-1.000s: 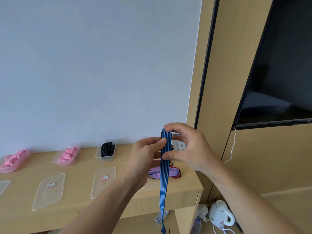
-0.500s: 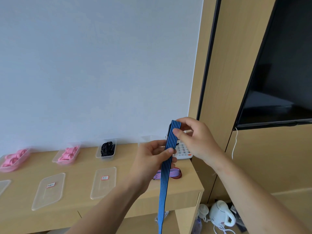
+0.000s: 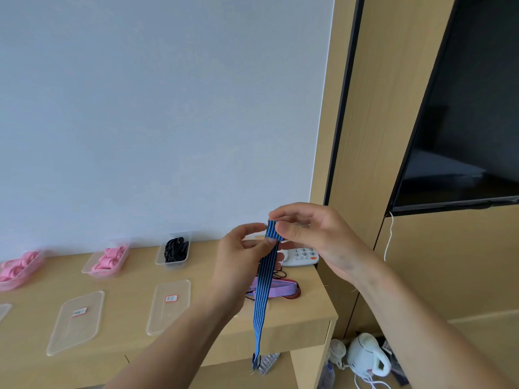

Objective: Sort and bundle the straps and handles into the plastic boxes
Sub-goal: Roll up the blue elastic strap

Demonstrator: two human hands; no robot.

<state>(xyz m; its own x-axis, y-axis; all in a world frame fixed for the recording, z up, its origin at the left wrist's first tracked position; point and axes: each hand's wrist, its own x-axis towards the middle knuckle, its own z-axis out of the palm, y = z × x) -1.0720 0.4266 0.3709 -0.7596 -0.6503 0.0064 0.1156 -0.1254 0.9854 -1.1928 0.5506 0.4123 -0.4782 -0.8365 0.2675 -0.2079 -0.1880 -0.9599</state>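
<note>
- Left hand [image 3: 238, 259]: half a second ago the thumb lay across the strap face lower down. The fingertips now pinch the left edge of the blue striped strap [image 3: 259, 313] just under its top fold.
- Blue striped strap: held in the air above the right end of the desk [image 3: 126, 290]. The tail hangs past the front edge, and its lower end is now in view.
- Right hand [image 3: 317, 234]: thumb and forefinger clamp the top fold, as before.
- Back edge, from the left: first pink-strap box [image 3: 16, 284], second pink-strap box [image 3: 112, 272], black-handle box [image 3: 172, 265].
- Nearer the front edge: two labelled lids [image 3: 75, 321] [image 3: 168, 307] lie flat.
- Right end: the strap pile [image 3: 280, 287] is partly covered by the hanging strap.
- Back right corner: the telephone [image 3: 302, 256] is partly hidden by the hands.
</note>
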